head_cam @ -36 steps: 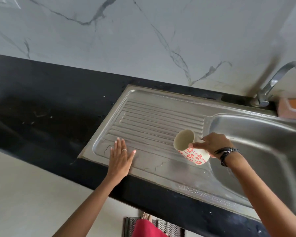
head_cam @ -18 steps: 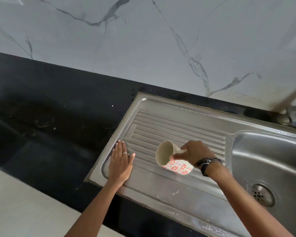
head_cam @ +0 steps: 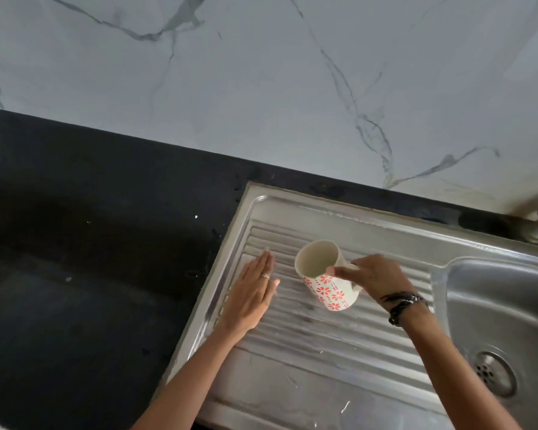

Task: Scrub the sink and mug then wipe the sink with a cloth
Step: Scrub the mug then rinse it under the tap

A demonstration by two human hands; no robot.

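Mug (head_cam: 326, 276), cream with red flowers, tilts over the ribbed drainboard (head_cam: 308, 336) of a steel sink (head_cam: 494, 293), its mouth facing far-left. Right hand (head_cam: 375, 279) grips its handle side. Left hand (head_cam: 250, 297) lies flat, fingers straight, near the drainboard's left edge. Black table (head_cam: 90, 243) stretches left; the basin drain (head_cam: 491, 373) sits near right.

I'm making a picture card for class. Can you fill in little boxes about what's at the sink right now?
place: steel sink set in a black counter
mug: white mug with red flowers, tilted, over the ridged draining part
right hand: right hand grips the mug by its handle side
left hand: left hand flat on the ridges, fingers straight
drain: drain in the bowl, at right
wall: white marble wall
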